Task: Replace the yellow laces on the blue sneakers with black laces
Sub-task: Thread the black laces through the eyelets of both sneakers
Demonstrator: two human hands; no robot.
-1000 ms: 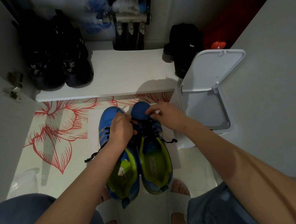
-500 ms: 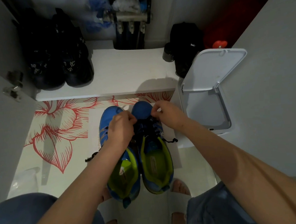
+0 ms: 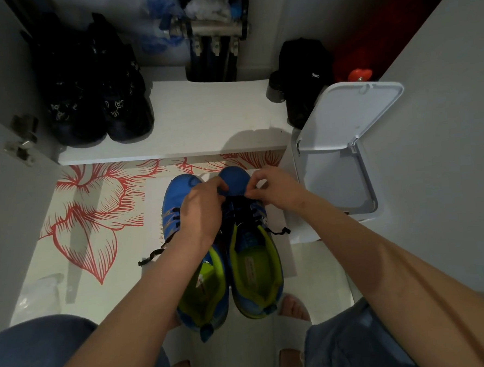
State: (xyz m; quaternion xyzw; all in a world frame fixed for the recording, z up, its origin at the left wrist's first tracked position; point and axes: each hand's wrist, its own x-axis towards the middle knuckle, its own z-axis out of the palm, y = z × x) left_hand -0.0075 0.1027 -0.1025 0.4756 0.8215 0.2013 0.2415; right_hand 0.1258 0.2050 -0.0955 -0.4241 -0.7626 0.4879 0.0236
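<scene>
Two blue sneakers (image 3: 240, 268) are set side by side on a white sheet (image 3: 278, 218) spread on the floor, toes pointing away from the person and heels between two feet in white slippers (image 3: 291, 333). Black laces (image 3: 244, 211) are threaded through the eyelets of both. One loose lace end (image 3: 280, 232) is trailed across the sheet towards the bin, and another (image 3: 151, 255) is laid out on the opposite side.

Both hands are held at the toe end of the lacing on the sneaker nearer the bin. The right hand (image 3: 275, 188) is placed beside the toe cap, and its grip is narrowed to a pinch of thumb and forefinger on the lace where the lacing begins. The left hand (image 3: 203, 211) is stretched over the other sneaker with its fingers curled under. Whether its grip is holding the lace cannot be told, since the fingertips are hidden by the back of the hand.

A floral mat (image 3: 90, 221) in red and white is laid under the sheet. A white bin (image 3: 344, 154) with its lid raised is stood just beside the sheet. Further off, a white shelf (image 3: 211, 120) is occupied by a pair of black shoes (image 3: 96, 93) at one end and a black bag (image 3: 304, 66) at the other.
</scene>
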